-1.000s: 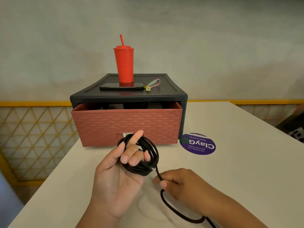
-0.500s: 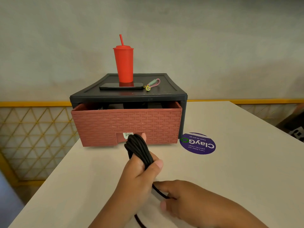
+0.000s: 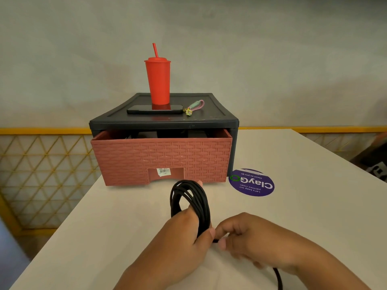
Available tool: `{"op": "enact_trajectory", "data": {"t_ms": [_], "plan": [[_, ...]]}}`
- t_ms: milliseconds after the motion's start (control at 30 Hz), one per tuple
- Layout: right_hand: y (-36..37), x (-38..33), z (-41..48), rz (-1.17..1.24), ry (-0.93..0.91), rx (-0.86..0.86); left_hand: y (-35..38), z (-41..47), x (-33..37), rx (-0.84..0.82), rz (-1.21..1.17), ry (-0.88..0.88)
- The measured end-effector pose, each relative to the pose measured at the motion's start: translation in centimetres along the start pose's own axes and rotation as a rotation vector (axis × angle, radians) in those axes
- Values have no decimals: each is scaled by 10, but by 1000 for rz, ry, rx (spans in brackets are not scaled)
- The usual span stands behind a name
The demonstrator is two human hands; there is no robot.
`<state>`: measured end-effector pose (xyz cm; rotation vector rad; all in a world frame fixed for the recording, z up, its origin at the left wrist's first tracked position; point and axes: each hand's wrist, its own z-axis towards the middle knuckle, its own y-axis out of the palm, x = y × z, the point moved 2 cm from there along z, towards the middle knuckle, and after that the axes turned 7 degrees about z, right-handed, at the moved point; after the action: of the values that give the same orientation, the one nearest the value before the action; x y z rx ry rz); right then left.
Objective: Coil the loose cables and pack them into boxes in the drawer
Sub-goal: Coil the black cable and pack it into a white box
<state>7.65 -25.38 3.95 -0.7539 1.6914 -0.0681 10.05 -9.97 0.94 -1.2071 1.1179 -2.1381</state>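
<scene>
We hold the black cable (image 3: 189, 197) up on edge above the white table (image 3: 314, 216), just in front of the drawer (image 3: 163, 160), wound into a loop of several turns. Our left hand (image 3: 182, 237) grips it: the fingers pass through the loop, one fingertip shows past its far side, and the thumb is pressed against the strands at the bottom. Our right hand (image 3: 251, 239) sits right beside that thumb with its fingers curled, pinching a short stretch of the same cable between thumb and forefinger. We cannot tell whether this is the plug end, since the fingers cover it. A loose tail (image 3: 278, 277) of the cable comes out under the right wrist and runs off the lower edge of the view. The pink woven-pattern drawer stands pulled partway out of its dark cabinet (image 3: 209, 122), a barcode label (image 3: 164, 171) stuck in the handle recess. Dark shapes show over the drawer's front rim, too shadowed for us to say what they are. On the cabinet top stand a red tumbler (image 3: 158, 80) with a straw, a phone (image 3: 155, 109) lying flat in front of it, and a small strap with a charm (image 3: 195, 105) to the right. A round purple sticker (image 3: 251, 183) lies on the table by the drawer's right corner.
</scene>
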Motion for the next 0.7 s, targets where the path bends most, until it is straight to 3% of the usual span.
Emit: {"op": "enact_trajectory", "data": {"t_ms": [333,500,700], "plan": [[-11,-6,-7,483,-64,-65,-5,-1,4,21,168,-14],[-9,-6,-6,495,-142,-207,-6,1,6,59,258,-9],[-18,1,-5,682,-275,-318,0,2,3,46,74,-30]]}}
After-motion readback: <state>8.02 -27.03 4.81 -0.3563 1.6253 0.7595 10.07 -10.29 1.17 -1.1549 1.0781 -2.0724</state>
